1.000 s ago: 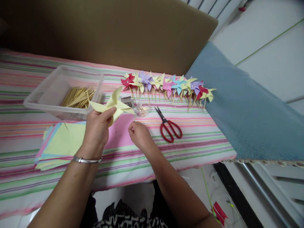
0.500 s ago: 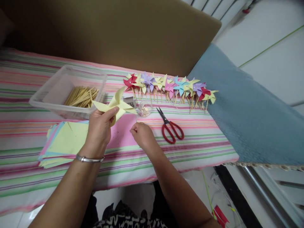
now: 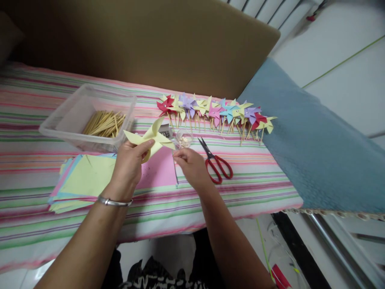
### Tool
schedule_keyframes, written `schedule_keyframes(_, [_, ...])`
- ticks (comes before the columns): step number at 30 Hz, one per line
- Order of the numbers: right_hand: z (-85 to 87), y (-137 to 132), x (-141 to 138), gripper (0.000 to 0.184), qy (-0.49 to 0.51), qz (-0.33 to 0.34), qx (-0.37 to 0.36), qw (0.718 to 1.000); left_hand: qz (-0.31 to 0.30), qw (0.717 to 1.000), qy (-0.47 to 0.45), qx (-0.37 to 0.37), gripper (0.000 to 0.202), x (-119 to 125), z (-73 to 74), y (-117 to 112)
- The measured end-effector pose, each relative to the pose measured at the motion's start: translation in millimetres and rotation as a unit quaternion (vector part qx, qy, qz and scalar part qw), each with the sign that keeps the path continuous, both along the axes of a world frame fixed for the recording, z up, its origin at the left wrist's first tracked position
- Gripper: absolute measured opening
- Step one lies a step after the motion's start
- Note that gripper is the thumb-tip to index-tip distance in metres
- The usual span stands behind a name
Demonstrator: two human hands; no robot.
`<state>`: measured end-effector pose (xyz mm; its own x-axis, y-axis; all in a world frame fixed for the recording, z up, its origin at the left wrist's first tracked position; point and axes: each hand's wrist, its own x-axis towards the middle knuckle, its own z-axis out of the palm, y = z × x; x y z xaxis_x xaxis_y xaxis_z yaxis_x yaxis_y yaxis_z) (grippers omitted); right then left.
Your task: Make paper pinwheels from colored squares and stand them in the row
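Note:
A pale yellow paper pinwheel (image 3: 155,137), its blades folded to the middle, is pinched between the thumb and fingers of my left hand (image 3: 130,160). My right hand (image 3: 191,165) is closed in a pinch just right of it, and whatever its fingertips hold is too small to make out. Under both hands lies a pink sheet (image 3: 161,172) with small dark specks. Behind the pinwheel stand a small box of metal pins (image 3: 165,131) and a round clear tub (image 3: 183,139) with small pale pieces. Red-handled scissors (image 3: 215,161) lie right of my right hand.
A clear plastic bin (image 3: 69,110) holds many wooden sticks (image 3: 104,124) at the left. In front of it is a stack of coloured paper (image 3: 87,176). Finished pinwheels (image 3: 215,112) on sticks lie in a row along the back, before a brown board (image 3: 150,44).
My right hand has moved a little up and to the right, still pinched. The pinwheel in my left hand has shifted slightly right and down.

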<state>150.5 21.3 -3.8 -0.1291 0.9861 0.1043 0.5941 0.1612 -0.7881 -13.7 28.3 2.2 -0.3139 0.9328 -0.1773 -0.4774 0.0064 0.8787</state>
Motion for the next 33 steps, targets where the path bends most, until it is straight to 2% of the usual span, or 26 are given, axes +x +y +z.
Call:
schedule_keyframes(2, [11.5,-1.2,5.3,0.005,0.095,-0.02,0.033,0.995,-0.021,1.0,0.002,-0.008,0.024,2.4,-1.3,-0.3])
schedule_keyframes(4, [20.0,-4.1,7.3,0.004,0.147,-0.013,0.073,0.986,-0.038,0.999,0.008,-0.018,0.024,5.6,-2.7,-0.8])
schedule_keyframes(7, [25.0,-8.6,5.2,0.007,0.152,0.013,0.14,0.978,-0.055,0.998,0.018,-0.025,0.025,11.3,-5.1,-2.2])
schedule_keyframes(9, [24.1,-10.1,2.8,0.009,0.134,0.024,0.154,0.979,-0.074,0.997,0.025,-0.022,0.024,15.4,-6.3,-3.8])
schedule_keyframes(13, [18.1,-9.4,0.4,0.008,0.114,0.031,0.12,0.986,-0.114,0.993,0.031,-0.025,0.022,23.5,-5.0,-8.5])
schedule_keyframes(20, [12.8,-6.5,-0.8,0.006,0.105,-0.006,0.062,0.993,-0.136,0.99,0.009,-0.028,0.021,30.1,0.4,-13.5])
schedule_keyframes(33, [11.8,-7.4,-2.7,0.006,0.113,-0.017,0.06,0.992,-0.135,0.99,0.033,-0.034,0.016,27.6,1.4,-14.7])
